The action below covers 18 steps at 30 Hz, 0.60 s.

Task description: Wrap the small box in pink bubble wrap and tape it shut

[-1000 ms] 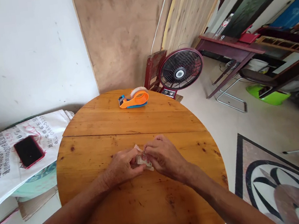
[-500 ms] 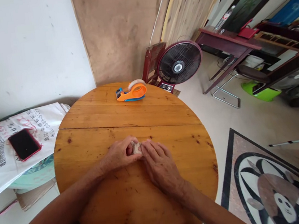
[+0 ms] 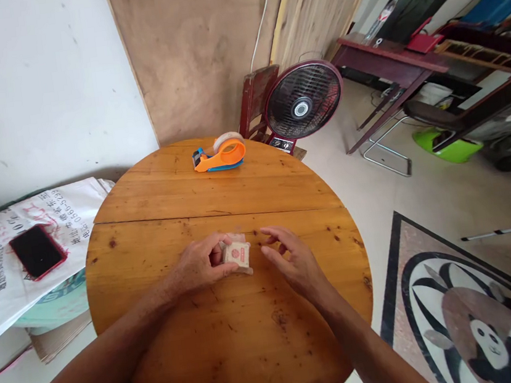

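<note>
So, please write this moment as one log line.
left hand: holds packet | right hand: open, apart | tape dispenser: on table

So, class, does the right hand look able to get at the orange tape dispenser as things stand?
Probably yes: the right hand holds nothing, and no object seems to stand between it and the orange tape dispenser.

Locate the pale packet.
Below the head view's centre, the pale packet is in the left hand, left of the right hand, nearer than the tape dispenser.
</note>
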{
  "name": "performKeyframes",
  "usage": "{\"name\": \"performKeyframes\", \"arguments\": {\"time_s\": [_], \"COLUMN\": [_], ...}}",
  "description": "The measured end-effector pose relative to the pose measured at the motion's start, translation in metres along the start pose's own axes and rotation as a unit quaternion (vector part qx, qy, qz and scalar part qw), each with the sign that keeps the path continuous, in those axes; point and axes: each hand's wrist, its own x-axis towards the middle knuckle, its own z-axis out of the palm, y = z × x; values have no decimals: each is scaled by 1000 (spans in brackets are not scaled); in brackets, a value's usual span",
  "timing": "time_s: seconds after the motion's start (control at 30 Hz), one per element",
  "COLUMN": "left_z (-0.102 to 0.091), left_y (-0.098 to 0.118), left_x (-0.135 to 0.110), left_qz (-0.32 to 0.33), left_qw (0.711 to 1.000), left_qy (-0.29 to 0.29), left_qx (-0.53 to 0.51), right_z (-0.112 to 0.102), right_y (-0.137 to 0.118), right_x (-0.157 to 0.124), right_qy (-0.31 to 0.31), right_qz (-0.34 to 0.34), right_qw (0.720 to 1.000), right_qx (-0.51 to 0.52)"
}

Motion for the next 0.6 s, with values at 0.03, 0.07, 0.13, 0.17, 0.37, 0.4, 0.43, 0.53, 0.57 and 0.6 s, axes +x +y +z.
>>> {"name": "performKeyframes", "arguments": {"time_s": [0.03, 0.07, 0.13, 0.17, 0.37, 0.4, 0.43, 0.53, 0.57, 0.6], "left_z": [0, -1, -1, -1, -3, -3, -2, -1, -1, 0], "left_y": [1, 1, 3, 3, 6, 6, 6, 5, 5, 5], "left_x": [0, 0, 0, -1, -1, -2, -2, -1, -1, -1], "left_qz": [-3, -4, -6, -3, 24, 23, 21, 18, 17, 16], "left_qw": [1000, 1000, 1000, 1000, 1000, 1000, 1000, 1000, 1000, 1000], "left_qy": [-2, -3, -7, -6, 0, 1, 3, 2, 4, 6], "left_qx": [0, 0, 3, 5, 19, 19, 20, 22, 22, 22], "right_z": [2, 5, 11, 14, 20, 21, 21, 25, 26, 27], "right_y": [2, 3, 5, 4, -4, -4, -4, -3, -3, -4], "right_x": [12, 24, 47, 56, 76, 76, 76, 76, 75, 74], "right_qy": [-26, -41, -75, -94, -156, -148, -139, -115, -106, -97], "right_qz": [38, 70, 109, 117, 78, 76, 78, 81, 77, 70], "right_qw": [999, 996, 989, 984, 971, 972, 972, 972, 972, 973], "right_qx": [20, 33, 72, 95, 162, 167, 172, 190, 194, 196]}}
